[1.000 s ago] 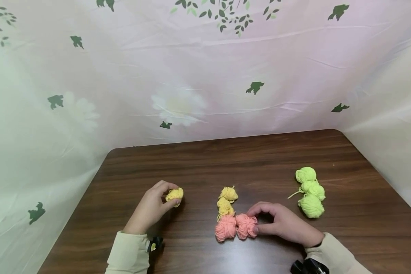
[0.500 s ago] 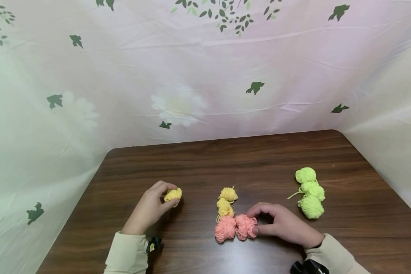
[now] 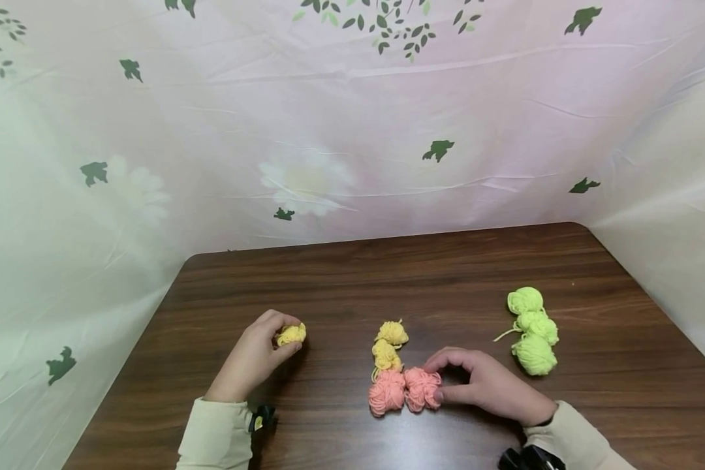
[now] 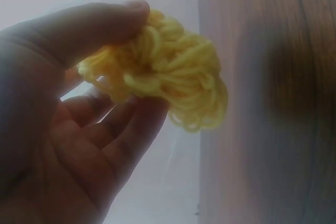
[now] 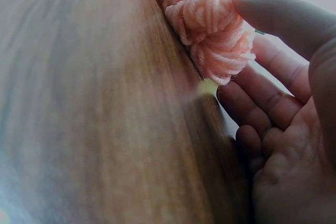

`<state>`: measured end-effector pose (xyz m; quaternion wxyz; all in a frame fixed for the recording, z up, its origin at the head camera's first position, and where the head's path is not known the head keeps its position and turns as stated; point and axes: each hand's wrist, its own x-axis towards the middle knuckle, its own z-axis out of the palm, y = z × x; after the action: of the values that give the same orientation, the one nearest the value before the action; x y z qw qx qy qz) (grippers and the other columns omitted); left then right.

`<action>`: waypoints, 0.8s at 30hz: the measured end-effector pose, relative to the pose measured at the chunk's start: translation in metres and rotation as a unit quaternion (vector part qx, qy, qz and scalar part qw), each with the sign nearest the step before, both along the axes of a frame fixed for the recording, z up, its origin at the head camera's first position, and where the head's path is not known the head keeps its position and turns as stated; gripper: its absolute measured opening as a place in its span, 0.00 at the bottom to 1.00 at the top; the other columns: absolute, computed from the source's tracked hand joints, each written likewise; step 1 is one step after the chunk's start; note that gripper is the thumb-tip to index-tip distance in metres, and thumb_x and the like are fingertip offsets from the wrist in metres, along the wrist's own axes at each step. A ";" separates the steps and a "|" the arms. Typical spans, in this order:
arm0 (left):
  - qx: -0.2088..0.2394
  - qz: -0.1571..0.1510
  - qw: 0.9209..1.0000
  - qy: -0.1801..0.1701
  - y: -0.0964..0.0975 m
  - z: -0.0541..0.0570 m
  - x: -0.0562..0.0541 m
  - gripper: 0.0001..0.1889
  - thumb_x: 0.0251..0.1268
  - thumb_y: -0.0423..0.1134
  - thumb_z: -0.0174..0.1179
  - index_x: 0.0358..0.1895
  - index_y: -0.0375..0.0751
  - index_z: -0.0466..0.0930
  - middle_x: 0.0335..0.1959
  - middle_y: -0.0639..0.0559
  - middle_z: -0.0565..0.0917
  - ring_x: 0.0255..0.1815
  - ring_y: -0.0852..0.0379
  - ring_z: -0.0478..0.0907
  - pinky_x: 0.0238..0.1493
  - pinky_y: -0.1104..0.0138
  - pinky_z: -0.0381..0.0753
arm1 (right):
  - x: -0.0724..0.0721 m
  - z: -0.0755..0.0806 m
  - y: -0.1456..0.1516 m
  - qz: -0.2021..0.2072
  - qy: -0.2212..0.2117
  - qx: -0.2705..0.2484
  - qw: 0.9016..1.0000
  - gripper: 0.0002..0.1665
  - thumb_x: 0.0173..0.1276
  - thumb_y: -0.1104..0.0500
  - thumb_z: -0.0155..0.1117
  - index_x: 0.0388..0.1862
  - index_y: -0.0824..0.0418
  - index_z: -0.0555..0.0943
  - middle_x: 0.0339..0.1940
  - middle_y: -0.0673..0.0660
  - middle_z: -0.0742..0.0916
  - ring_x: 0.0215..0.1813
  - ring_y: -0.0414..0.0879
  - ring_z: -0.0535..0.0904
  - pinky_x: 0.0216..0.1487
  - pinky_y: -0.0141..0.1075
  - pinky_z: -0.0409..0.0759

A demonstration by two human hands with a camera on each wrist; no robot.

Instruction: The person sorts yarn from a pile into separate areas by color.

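Note:
My left hand pinches a small yellow yarn ball between thumb and fingers, over the left part of the table. Loose loops of this ball show in the left wrist view, with the table behind. My right hand grips a pink yarn ball at its right side, thumb nearer me. The same pink ball appears between thumb and fingers in the right wrist view. Directly left of it lies a second pink ball. Two yellow balls run back from that one in a line.
Three lime green yarn balls form a row at the right, a loose yarn end pointing left. The dark wooden table has rounded far corners. A patterned cloth hangs behind it and along both sides.
My left hand has drifted slightly left, carrying the yellow yarn ball. My right hand and the other yarn balls have stayed in place.

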<state>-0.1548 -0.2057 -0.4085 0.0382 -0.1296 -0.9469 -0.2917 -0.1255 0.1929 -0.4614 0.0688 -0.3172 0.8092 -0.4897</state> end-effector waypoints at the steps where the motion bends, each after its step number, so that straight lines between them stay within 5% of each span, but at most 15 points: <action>1: 0.001 0.000 1.000 -0.001 0.000 0.000 0.000 0.16 0.58 0.35 0.74 0.49 0.48 0.84 0.45 0.57 0.80 0.39 0.61 0.75 0.41 0.65 0.78 | 0.000 0.000 0.000 0.000 0.001 0.000 1.000 0.14 0.66 0.52 0.73 0.50 0.45 0.84 0.51 0.44 0.86 0.53 0.40 0.81 0.55 0.35 0.77; 24: -0.014 0.016 1.000 -0.023 -0.003 -0.005 -0.003 0.15 0.59 0.34 0.73 0.49 0.47 0.84 0.48 0.55 0.80 0.45 0.58 0.78 0.47 0.60 0.80 | -0.001 -0.002 0.001 -0.001 0.000 -0.002 1.000 0.15 0.66 0.51 0.73 0.50 0.45 0.84 0.50 0.44 0.86 0.53 0.40 0.81 0.55 0.34 0.77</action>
<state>-0.1578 -0.2084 -0.4135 0.0194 -0.1086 -0.9533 -0.2811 -0.1266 0.1935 -0.4637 0.0677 -0.3170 0.8086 -0.4910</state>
